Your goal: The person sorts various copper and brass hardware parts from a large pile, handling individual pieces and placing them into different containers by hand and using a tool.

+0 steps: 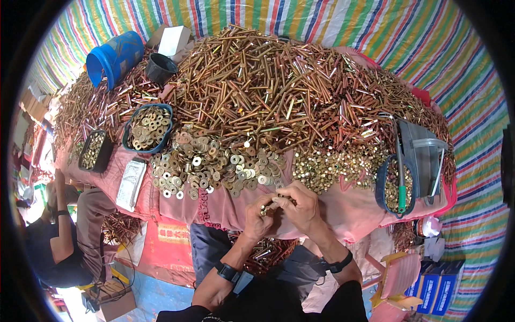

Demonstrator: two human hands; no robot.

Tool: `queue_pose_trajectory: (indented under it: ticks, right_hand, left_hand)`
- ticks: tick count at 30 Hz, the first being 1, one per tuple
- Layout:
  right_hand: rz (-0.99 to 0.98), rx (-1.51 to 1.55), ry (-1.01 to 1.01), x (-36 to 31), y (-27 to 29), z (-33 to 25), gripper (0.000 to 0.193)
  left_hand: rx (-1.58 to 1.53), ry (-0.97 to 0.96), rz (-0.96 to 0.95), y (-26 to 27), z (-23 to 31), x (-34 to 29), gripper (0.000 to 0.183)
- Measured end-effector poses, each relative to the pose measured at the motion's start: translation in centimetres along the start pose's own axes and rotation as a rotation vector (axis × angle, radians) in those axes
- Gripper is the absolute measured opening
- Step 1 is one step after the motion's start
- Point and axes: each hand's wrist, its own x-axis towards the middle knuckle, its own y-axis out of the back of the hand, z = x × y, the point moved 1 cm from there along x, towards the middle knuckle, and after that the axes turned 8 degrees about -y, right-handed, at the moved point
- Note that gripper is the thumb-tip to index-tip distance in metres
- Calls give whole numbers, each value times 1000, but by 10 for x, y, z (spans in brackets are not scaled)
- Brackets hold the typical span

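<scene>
Both hands meet over the near edge of the pink cloth [343,206]. My left hand [258,221] is closed around a brass-coloured bolt [263,211], whose round end pokes out by the thumb. Fingers bent, my right hand [303,210] pinches at a small brass-coloured part right beside it; the fingers hide most of it, so its kind is unclear. Just beyond my left hand lies a spread of flat washers [214,166]. A pile of small nuts [335,166] lies beyond my right hand. Behind both rises a large heap of long bolts [257,86].
On the left are a blue bucket [120,56], a black cup [161,68], a blue tub of washers [126,137] and a black tray [102,161]. A nut tub [382,188] with a green-handled tool [402,196] stands right. Another person [59,236] sits at left.
</scene>
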Motion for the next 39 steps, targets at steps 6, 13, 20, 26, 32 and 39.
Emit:
queue_pose_trajectory:
  ticks: [6, 13, 20, 26, 32, 39]
  right_hand:
    - [-2, 10, -157, -5, -8, 0, 16]
    - [-126, -6, 56, 5, 9, 2, 17]
    - [-58, -44, -17, -2, 1, -1, 19]
    - [103, -11, -93, -12, -11, -4, 24]
    - [90, -6, -129, -12, -6, -7, 26]
    - [75, 48, -259, -12, -12, -7, 25]
  left_hand:
    - [11, -25, -13, 4, -1, 1, 27]
    - [-17, -25, -6, 2, 1, 2, 27]
    - [-55, 37, -42, 5, 0, 1, 26]
    - [-55, -56, 5, 3, 1, 1, 9]
    - [-40, -29, 6, 2, 1, 0, 12]
    - [-46, 1, 9, 2, 3, 0, 15]
